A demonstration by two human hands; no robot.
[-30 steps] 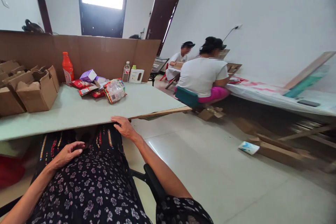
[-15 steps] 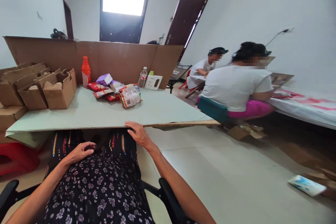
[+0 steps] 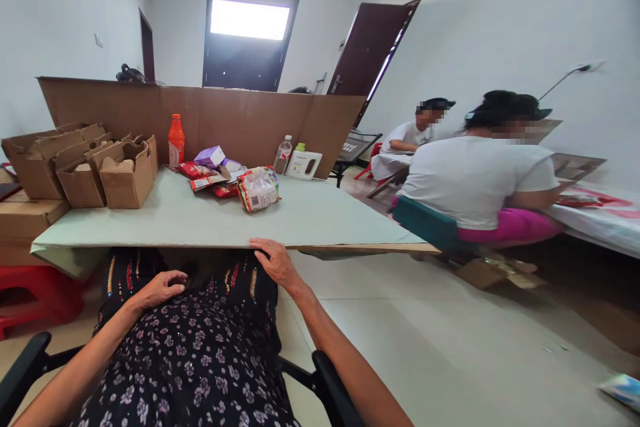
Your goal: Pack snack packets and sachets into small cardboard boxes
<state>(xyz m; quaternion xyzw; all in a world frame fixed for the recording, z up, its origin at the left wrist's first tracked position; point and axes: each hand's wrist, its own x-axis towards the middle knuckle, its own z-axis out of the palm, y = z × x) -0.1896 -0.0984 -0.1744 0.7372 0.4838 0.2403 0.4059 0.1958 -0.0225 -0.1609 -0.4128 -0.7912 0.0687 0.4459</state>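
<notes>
My left hand rests on my lap over the dark patterned trousers, fingers loosely curved and apart, holding nothing. At the table's front edge lies my right hand, its fingertips touching the edge and its thumb apart; nothing is in it. Beyond it on the pale table top sits a clear-and-red plastic food packet. Behind that are red packets and a purple box in a loose pile. An orange drink bottle, a clear bottle and a white jug stand upright at the back.
Open cardboard boxes stand at the table's left. A cardboard screen runs along the back. Black chair armrests flank me. A red stool is at lower left. Two people in white shirts sit at the right.
The whole view has shifted, so the scene sits farther right and slightly lower in the picture. Both hands keep their places, on the lap and at the table edge.
</notes>
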